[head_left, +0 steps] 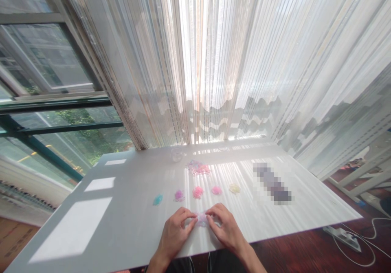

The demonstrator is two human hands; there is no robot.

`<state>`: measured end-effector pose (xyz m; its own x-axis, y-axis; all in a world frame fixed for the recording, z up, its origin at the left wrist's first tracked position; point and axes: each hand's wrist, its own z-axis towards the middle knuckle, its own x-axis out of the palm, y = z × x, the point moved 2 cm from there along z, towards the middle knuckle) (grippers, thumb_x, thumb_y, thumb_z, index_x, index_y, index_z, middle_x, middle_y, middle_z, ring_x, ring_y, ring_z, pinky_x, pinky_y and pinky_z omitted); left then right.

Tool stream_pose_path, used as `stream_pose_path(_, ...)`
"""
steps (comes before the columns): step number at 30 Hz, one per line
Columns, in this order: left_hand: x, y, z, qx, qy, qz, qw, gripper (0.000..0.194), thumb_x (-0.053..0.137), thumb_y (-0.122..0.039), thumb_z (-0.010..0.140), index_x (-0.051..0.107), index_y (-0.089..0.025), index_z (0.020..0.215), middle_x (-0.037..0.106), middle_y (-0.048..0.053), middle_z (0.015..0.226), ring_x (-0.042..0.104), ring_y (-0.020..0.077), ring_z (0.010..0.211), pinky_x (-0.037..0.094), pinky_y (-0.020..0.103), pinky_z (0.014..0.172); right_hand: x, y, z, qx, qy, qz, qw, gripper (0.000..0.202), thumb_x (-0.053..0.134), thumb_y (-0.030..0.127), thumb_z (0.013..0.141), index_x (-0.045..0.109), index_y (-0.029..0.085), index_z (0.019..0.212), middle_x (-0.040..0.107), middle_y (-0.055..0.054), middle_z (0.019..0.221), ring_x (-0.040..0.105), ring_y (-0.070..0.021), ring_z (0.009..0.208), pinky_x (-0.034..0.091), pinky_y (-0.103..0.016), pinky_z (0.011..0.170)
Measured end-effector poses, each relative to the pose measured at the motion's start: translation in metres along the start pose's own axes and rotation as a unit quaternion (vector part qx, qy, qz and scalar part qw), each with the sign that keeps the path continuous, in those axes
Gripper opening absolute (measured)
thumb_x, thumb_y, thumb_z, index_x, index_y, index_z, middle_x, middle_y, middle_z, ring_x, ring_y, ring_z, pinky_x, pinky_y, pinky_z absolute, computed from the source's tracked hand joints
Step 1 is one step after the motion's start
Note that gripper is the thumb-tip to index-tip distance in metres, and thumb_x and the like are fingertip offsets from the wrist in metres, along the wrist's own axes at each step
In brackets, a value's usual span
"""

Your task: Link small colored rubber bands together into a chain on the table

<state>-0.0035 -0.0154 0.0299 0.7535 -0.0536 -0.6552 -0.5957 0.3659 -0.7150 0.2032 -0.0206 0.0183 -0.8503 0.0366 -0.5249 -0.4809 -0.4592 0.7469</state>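
A small pale lilac bunch of thin pieces (201, 219) lies on the white table between my hands. My left hand (179, 228) touches its left side, thumb and fingers curled in. From the right, my right hand (224, 226) meets it with thumb and index finger bent. Whether either hand grips a piece is too small to tell. Beyond them runs a row of little piles: teal (158, 200), purple (179, 195), coral pink (197, 192), pink (216, 190) and pale yellow (234, 188). Farther back lies a larger mixed pile (199, 168).
A clear round container (176, 155) stands near the back of the table (128, 216). A pixelated dark object (273, 183) lies on the right. Sheer curtains hang behind the table, with a window at the left. A power strip (343, 238) and cables are on the floor at right.
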Motion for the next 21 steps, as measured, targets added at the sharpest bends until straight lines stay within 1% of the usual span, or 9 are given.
stream_pose_path(3,0.002,0.000,0.000,0.008,0.004,0.000,1.000,0.014,0.065,-0.030,0.095,0.078,-0.026,0.095,0.073,0.001,0.088,0.066,0.0136,0.066,0.054,0.023,0.066,0.000,0.000,0.000,-0.005,-0.002,0.005,1.000,0.013,0.058,0.016,0.095,0.069,0.021,0.095,0.066,-0.005,0.086,0.065,-0.0201,0.081,0.053,-0.030,0.074)
stream_pose_path(8,0.005,-0.001,0.002,0.047,-0.001,0.021,0.999,0.013,0.064,-0.028,0.096,0.077,-0.027,0.097,0.073,0.001,0.091,0.073,0.0152,0.078,0.056,0.022,0.072,0.001,-0.002,-0.001,-0.012,0.006,0.024,1.000,0.013,0.062,0.020,0.095,0.072,0.023,0.103,0.066,-0.006,0.091,0.067,-0.0211,0.088,0.055,-0.032,0.080)
stream_pose_path(12,0.007,-0.006,0.002,0.094,-0.012,0.053,0.994,0.014,0.062,-0.027,0.097,0.076,-0.028,0.098,0.073,0.000,0.092,0.073,0.0144,0.077,0.057,0.022,0.071,0.003,-0.006,-0.003,-0.007,0.010,0.033,0.999,0.015,0.063,0.020,0.096,0.075,0.024,0.104,0.067,-0.006,0.093,0.068,-0.0211,0.089,0.056,-0.031,0.081)
stream_pose_path(15,0.008,-0.011,0.003,0.117,-0.014,0.066,0.991,0.014,0.061,-0.026,0.098,0.075,-0.028,0.100,0.073,0.000,0.093,0.074,0.0145,0.077,0.057,0.022,0.070,0.005,-0.008,-0.003,-0.009,0.011,0.031,0.999,0.017,0.062,0.018,0.095,0.075,0.024,0.104,0.067,-0.006,0.093,0.068,-0.0210,0.089,0.057,-0.031,0.081)
stream_pose_path(18,0.009,-0.014,0.003,0.127,-0.013,0.075,0.989,0.015,0.060,-0.025,0.098,0.075,-0.027,0.100,0.073,0.001,0.094,0.074,0.0155,0.078,0.057,0.023,0.071,0.006,-0.010,-0.004,-0.017,0.006,0.028,0.999,0.019,0.062,0.014,0.094,0.076,0.024,0.103,0.066,-0.006,0.093,0.068,-0.0208,0.089,0.057,-0.031,0.081)
stream_pose_path(21,0.010,-0.014,0.004,0.123,-0.009,0.078,0.989,0.016,0.058,-0.025,0.099,0.074,-0.027,0.101,0.073,0.002,0.094,0.074,0.0159,0.079,0.057,0.024,0.072,0.006,-0.011,-0.003,-0.021,0.000,0.028,0.999,0.020,0.062,0.012,0.092,0.075,0.024,0.102,0.067,-0.006,0.092,0.068,-0.0206,0.088,0.057,-0.030,0.080)
